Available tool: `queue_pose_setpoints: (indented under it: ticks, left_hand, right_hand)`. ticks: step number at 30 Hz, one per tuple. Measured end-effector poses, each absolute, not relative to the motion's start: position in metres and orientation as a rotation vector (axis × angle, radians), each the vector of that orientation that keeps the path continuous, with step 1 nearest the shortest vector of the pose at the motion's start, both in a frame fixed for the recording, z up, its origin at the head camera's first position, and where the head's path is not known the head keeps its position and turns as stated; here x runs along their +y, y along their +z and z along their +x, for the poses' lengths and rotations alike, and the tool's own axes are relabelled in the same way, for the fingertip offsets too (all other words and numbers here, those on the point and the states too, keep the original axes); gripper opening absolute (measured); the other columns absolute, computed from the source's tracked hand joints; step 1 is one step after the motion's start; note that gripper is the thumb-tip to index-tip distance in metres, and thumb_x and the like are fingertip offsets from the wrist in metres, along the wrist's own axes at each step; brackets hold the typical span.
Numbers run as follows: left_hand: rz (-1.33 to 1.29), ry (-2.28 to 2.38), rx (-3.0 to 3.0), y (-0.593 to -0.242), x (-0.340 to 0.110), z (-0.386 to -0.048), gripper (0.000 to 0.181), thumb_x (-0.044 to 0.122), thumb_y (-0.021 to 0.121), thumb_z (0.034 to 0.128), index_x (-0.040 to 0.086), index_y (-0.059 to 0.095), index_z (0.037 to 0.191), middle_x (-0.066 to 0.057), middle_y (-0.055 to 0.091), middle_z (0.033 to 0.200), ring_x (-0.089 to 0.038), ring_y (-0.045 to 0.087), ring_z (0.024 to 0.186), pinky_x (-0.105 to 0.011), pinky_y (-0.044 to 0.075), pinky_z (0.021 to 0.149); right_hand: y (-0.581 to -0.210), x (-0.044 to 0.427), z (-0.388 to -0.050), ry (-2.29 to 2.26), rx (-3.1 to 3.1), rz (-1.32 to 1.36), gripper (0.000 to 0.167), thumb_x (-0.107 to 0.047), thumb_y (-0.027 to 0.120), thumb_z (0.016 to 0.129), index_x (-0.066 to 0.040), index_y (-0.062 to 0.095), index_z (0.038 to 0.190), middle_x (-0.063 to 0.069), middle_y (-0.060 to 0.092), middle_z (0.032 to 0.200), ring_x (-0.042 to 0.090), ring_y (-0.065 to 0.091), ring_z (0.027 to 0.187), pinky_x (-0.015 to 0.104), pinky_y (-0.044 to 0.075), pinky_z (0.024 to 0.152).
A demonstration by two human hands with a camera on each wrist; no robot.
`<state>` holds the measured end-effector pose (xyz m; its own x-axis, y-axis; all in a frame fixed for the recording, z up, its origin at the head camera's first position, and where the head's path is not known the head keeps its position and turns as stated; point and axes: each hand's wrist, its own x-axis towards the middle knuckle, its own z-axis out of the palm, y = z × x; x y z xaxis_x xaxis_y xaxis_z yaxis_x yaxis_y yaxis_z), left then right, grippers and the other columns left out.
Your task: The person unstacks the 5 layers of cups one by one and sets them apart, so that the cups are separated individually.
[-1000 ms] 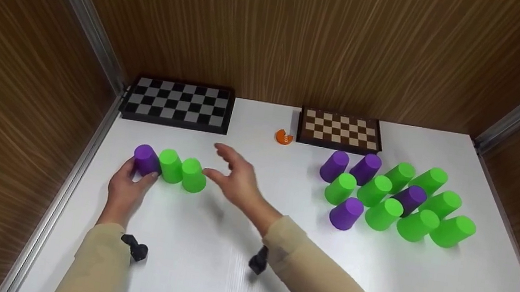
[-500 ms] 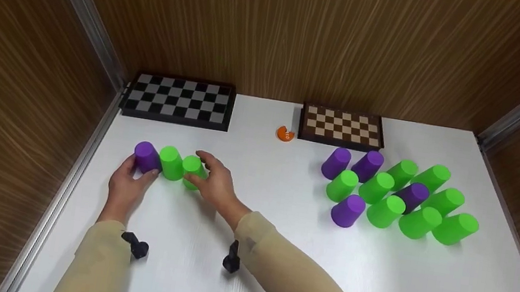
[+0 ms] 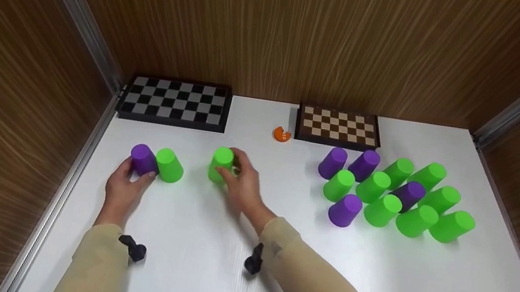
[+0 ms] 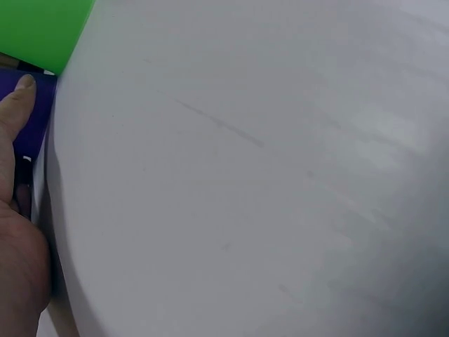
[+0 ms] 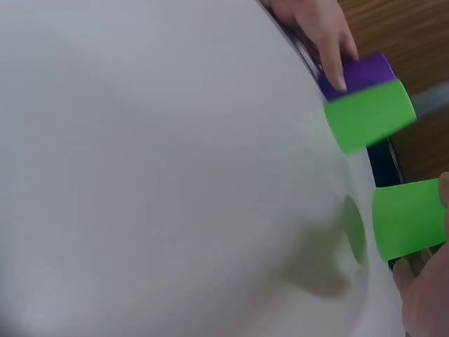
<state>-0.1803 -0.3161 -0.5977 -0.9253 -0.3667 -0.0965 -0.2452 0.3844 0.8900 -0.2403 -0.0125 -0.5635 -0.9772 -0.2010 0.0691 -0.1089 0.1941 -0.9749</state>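
At the left of the table my left hand [image 3: 124, 191] holds an upside-down purple cup [image 3: 142, 160] between thumb and fingers. Right beside that cup stands an upside-down green cup [image 3: 169, 166]. My right hand [image 3: 246, 185] grips another green cup [image 3: 220, 165], thumb on the near side and fingers behind it. In the right wrist view this gripped green cup [image 5: 408, 219] is off the table, its shadow and reflection lying apart from its rim. The left wrist view catches only part of the left thumb [image 4: 21, 105] on the purple cup [image 4: 35, 130].
On the right stand several upside-down green cups [image 3: 383, 210] and purple cups [image 3: 345, 210] in close rows. Two checkered boards, one black and grey [image 3: 174, 102], one brown [image 3: 339, 126], lie along the back wall. An orange notched disc [image 3: 282, 134] lies between them.
My right hand came left to the rightmost green cup of the left-hand row, took hold of it and carried it right, away from its neighbour. My left hand stayed at the purple cup.
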Motion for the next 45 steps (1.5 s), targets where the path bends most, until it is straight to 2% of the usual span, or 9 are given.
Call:
queue_pose_setpoints:
  ticks: [8,14,19,25,38,41,45]
  left_hand:
    - [0.592,-1.561,-2.526,-0.597,-0.321,-0.176,0.082,0.026,0.079,0.0987,0.008,0.035,0.166,-0.018,0.036,0.168,-0.033,0.030,0.157,-0.042,0.024,0.130]
    - [0.607,-1.557,-2.547,-0.594,-0.323,-0.176,0.084,0.027,0.077,0.0996,0.010,0.031,0.168,-0.017,0.034,0.169,-0.033,0.028,0.158,-0.043,0.023,0.131]
    - [0.586,-1.582,-2.517,-0.595,-0.321,-0.176,0.083,0.025,0.079,0.0991,0.008,0.033,0.167,-0.019,0.034,0.169,-0.033,0.029,0.158,-0.041,0.024,0.130]
    - [0.587,-1.587,-2.520,-0.595,-0.319,-0.177,0.083,0.025,0.079,0.0990,0.009,0.033,0.167,-0.018,0.033,0.169,-0.032,0.029,0.158,-0.041,0.024,0.131]
    - [0.568,-1.574,-2.537,-0.597,-0.316,-0.180,0.083,0.026,0.078,0.0993,0.008,0.033,0.167,-0.019,0.034,0.169,-0.034,0.028,0.158,-0.042,0.023,0.131]
    - [0.562,-1.584,-2.527,-0.596,-0.315,-0.180,0.081,0.025,0.078,0.0997,0.006,0.034,0.166,-0.020,0.034,0.168,-0.034,0.029,0.158,-0.042,0.023,0.131]
    - [0.565,-1.590,-2.528,-0.595,-0.314,-0.181,0.082,0.024,0.078,0.0997,0.006,0.034,0.166,-0.020,0.034,0.168,-0.034,0.029,0.158,-0.041,0.023,0.131]
  right_hand:
    - [-0.568,0.052,-0.264,-1.966,2.550,-0.130,0.054,-0.013,0.075,0.100,-0.009,0.054,0.150,0.015,0.062,0.148,0.032,0.058,0.134,0.051,0.048,0.116]
    - [-0.572,0.090,-0.272,-1.936,2.615,-0.021,0.055,-0.013,0.072,0.102,-0.008,0.051,0.153,0.016,0.059,0.151,0.034,0.055,0.138,0.049,0.045,0.119]
    - [-0.571,0.112,-0.276,-1.899,2.636,0.032,0.057,-0.016,0.069,0.105,-0.009,0.046,0.157,0.015,0.055,0.154,0.033,0.051,0.143,0.047,0.042,0.122]
    - [-0.571,0.123,-0.279,-1.894,2.637,0.074,0.057,-0.016,0.067,0.106,-0.009,0.045,0.158,0.016,0.055,0.155,0.033,0.051,0.143,0.043,0.044,0.121]
    - [-0.583,0.132,-0.281,-1.854,2.642,0.124,0.060,-0.016,0.069,0.105,-0.009,0.044,0.159,0.017,0.054,0.155,0.035,0.053,0.140,0.045,0.044,0.120]
    - [-0.582,0.133,-0.282,-1.846,2.630,0.116,0.061,-0.017,0.068,0.105,-0.009,0.042,0.160,0.017,0.051,0.158,0.036,0.051,0.142,0.045,0.044,0.120]
    - [-0.579,0.135,-0.281,-1.804,2.639,0.119,0.074,-0.019,0.070,0.105,-0.013,0.031,0.167,0.017,0.040,0.166,0.038,0.043,0.149,0.045,0.038,0.124]
